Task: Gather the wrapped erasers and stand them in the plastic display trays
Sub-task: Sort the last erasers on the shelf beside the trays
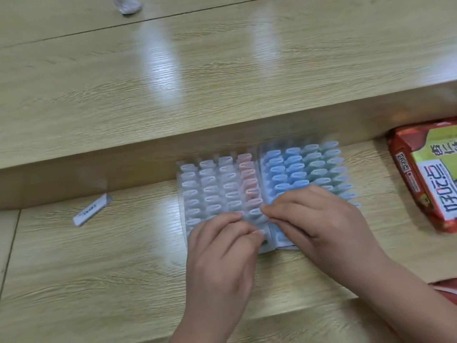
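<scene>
White erasers, pink erasers, blue erasers and green erasers are seen. The table is lined with pale wood grain. The packet is printed red and green.

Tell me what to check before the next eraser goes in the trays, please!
1. Loose white wrapped eraser gathered: not ok, it lies on the wooden table, left of the trays.
2. Left clear plastic tray, rows upright: ok.
3. Right clear plastic tray, near rows: cannot tell, right hand covers them.
4. Whether left hand holds an eraser: cannot tell, blurred.
5. Red snack packet apart from trays: ok.
</scene>
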`<state>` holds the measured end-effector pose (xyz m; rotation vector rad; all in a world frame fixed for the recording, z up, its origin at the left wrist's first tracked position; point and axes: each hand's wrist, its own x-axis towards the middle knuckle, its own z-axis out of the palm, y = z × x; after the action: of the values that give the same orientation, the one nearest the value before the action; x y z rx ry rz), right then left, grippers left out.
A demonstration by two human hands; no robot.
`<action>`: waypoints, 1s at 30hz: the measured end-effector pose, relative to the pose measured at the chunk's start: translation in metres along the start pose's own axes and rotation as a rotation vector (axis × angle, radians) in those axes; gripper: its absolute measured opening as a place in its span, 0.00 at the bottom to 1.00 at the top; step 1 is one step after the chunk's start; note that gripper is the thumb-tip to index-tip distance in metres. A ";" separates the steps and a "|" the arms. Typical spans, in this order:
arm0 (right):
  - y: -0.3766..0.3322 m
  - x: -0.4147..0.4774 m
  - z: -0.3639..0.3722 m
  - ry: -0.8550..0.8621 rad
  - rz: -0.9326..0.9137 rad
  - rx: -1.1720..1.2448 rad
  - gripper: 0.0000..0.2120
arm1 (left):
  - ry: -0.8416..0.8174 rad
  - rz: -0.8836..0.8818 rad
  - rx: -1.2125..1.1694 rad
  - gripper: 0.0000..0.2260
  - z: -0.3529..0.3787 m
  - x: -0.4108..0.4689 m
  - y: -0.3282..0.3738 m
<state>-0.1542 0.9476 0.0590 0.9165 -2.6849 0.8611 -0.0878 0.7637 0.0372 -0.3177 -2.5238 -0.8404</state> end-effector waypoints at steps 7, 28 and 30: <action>-0.009 0.004 0.006 -0.071 -0.057 -0.086 0.14 | -0.129 0.006 0.131 0.07 -0.007 -0.002 0.002; -0.165 0.148 0.161 -0.310 0.039 -0.083 0.12 | -0.183 -0.644 0.413 0.16 -0.134 -0.028 -0.219; -0.164 0.154 0.173 -0.347 0.093 -0.104 0.09 | -0.153 -0.616 0.386 0.13 -0.133 -0.032 -0.220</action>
<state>-0.1738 0.6646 0.0468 1.0047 -3.0547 0.6187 -0.0909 0.5067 0.0046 0.5657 -2.8921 -0.5164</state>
